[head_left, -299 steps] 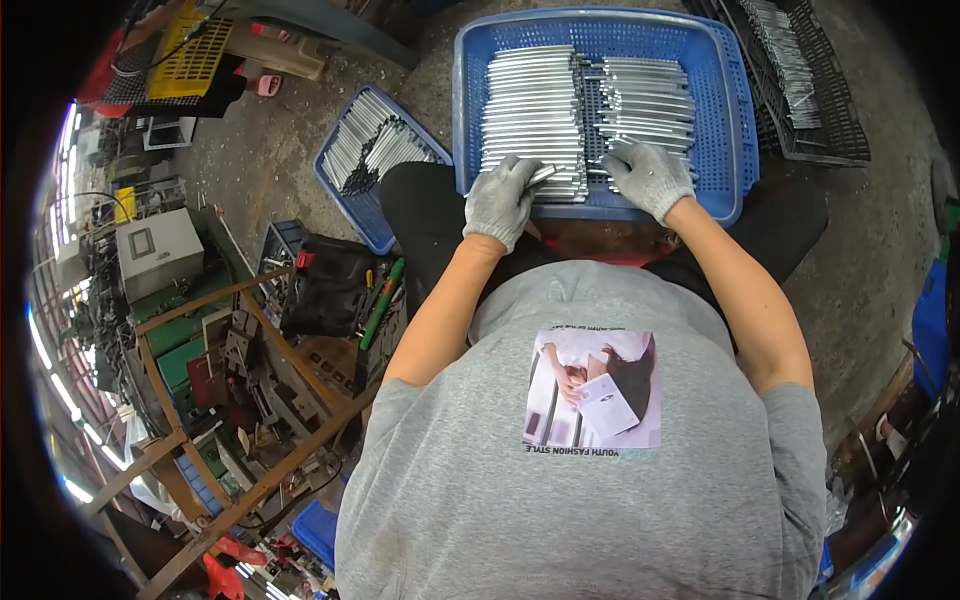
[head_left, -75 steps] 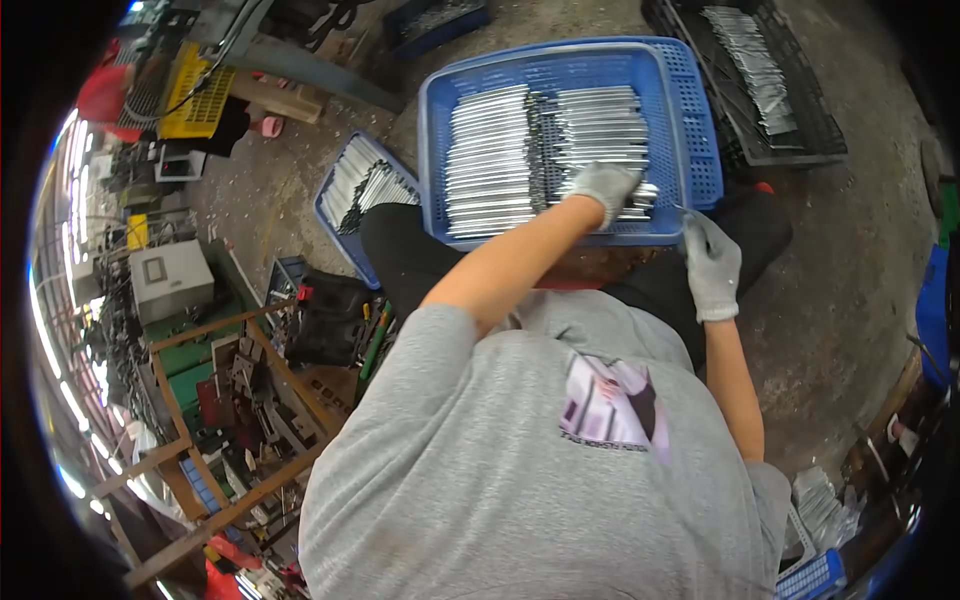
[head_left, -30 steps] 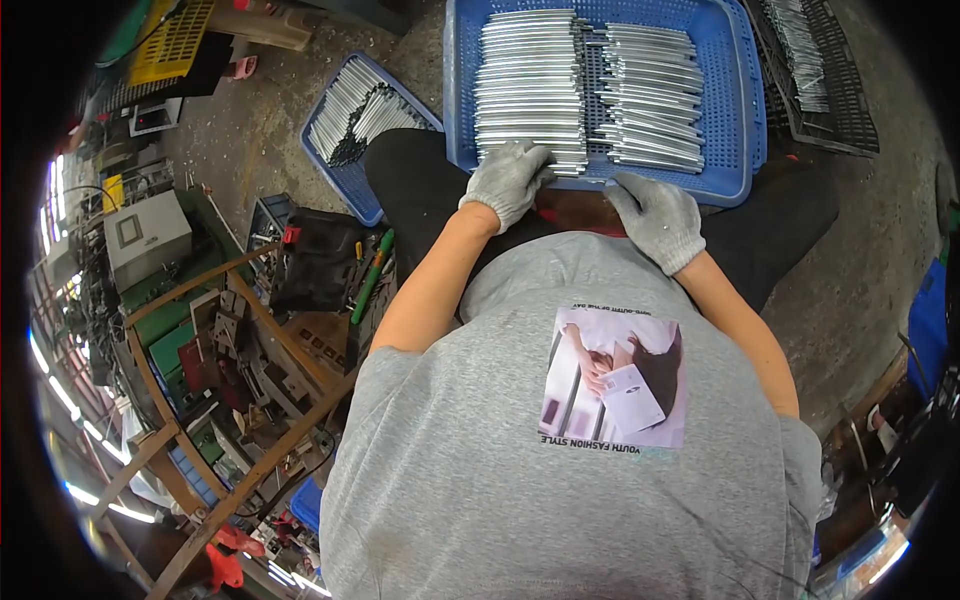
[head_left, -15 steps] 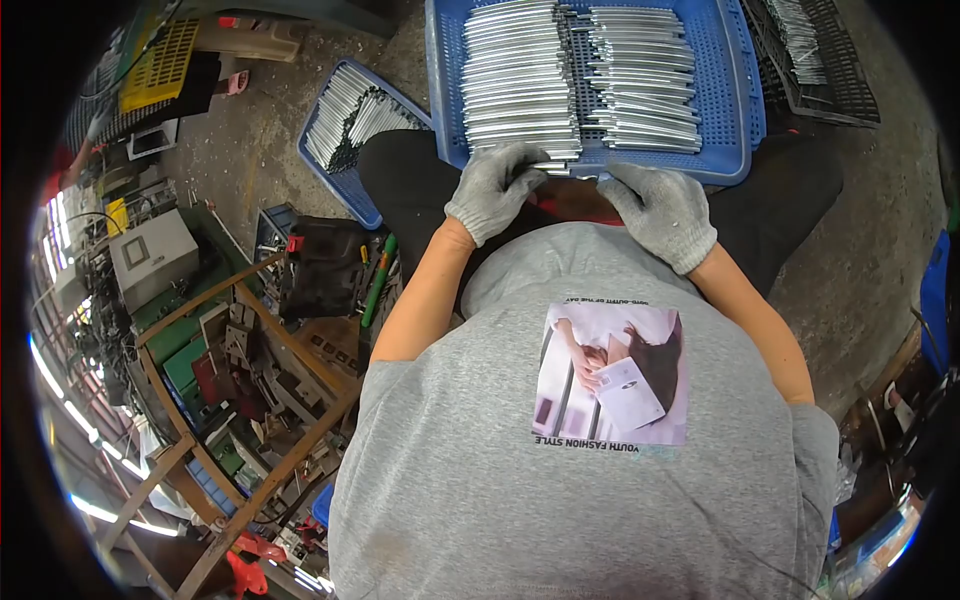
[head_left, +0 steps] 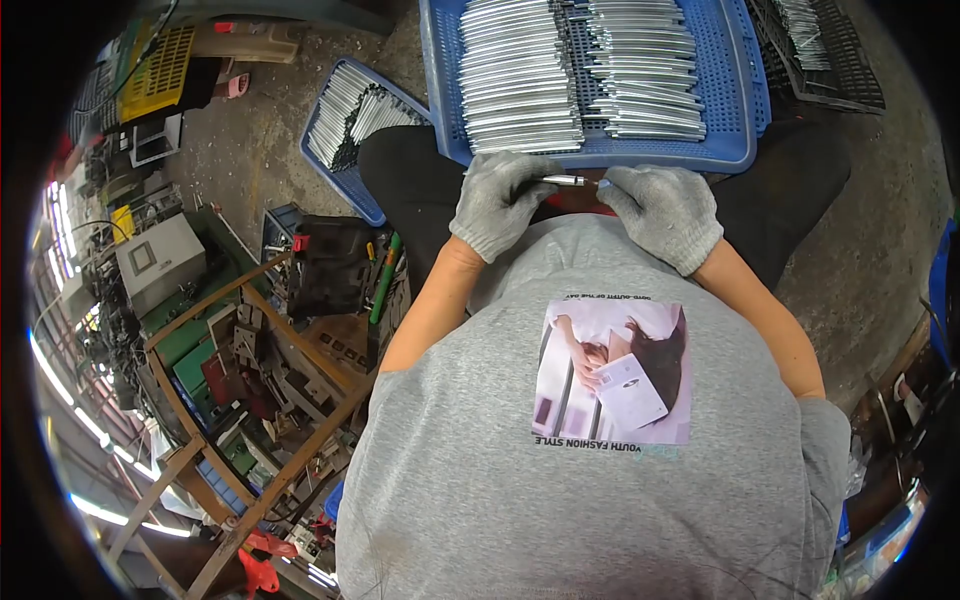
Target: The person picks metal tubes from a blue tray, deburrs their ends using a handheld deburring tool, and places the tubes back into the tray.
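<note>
My left hand [head_left: 495, 205], in a grey knit glove, is closed on a slim silver metal rod [head_left: 566, 180]. The rod's end sticks out to the right, over my lap. Facing it, my gloved right hand [head_left: 665, 210] is pinched around a small thing with a bluish tip [head_left: 604, 184], mostly hidden by the fingers. A thin dark bit shows between this and the rod's end; whether they touch I cannot tell. Just beyond both hands, a blue plastic crate [head_left: 640, 158] holds two rows of similar rods [head_left: 515, 85].
A smaller blue crate [head_left: 352, 187] of short rods stands on the floor at left. A dark crate [head_left: 835, 88] with more rods is at the upper right. Left of me are an open black tool case [head_left: 335, 262], a green tube [head_left: 383, 285] and a wooden frame [head_left: 290, 480].
My left hand has drawn slightly down from the crate's edge, and the rod in it now shows clearly, pointing at my right hand. My right hand stays nearly in place.
</note>
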Action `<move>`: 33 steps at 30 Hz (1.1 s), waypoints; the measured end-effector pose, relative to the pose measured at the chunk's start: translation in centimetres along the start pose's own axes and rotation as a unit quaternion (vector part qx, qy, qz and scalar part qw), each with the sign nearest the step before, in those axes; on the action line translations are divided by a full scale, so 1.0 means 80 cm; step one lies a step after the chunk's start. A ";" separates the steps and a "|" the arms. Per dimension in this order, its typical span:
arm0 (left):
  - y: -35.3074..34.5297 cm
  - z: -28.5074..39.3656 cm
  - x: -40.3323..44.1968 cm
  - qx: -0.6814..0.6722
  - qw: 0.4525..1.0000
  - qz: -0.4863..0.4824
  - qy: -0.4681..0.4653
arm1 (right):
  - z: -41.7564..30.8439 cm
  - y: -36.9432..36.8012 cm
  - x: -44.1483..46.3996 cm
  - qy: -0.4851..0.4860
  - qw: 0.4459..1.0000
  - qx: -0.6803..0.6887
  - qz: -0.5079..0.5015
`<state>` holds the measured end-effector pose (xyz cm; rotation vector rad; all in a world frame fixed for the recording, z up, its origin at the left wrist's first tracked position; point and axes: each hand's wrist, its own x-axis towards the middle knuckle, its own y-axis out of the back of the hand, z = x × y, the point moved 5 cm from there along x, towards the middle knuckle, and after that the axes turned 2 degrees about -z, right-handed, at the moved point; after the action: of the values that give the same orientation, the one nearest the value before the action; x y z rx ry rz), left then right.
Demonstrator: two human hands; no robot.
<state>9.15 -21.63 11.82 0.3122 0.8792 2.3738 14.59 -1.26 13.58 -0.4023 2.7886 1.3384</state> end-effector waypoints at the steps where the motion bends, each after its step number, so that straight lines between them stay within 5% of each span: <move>1: 0.004 0.007 -0.002 0.033 0.999 0.033 -0.025 | -0.002 0.001 -0.001 -0.001 1.000 0.001 0.001; 7: 0.009 0.029 -0.009 0.122 0.990 0.048 -0.044 | -0.005 0.016 0.003 0.009 0.999 0.042 0.001; 33: 0.001 0.023 -0.019 0.094 0.995 0.033 -0.022 | 0.012 -0.003 -0.006 -0.048 0.987 0.136 -0.069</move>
<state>11.10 -21.64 13.23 0.4733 1.0893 2.3373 15.06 -0.53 12.84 -0.4918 2.7522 0.9077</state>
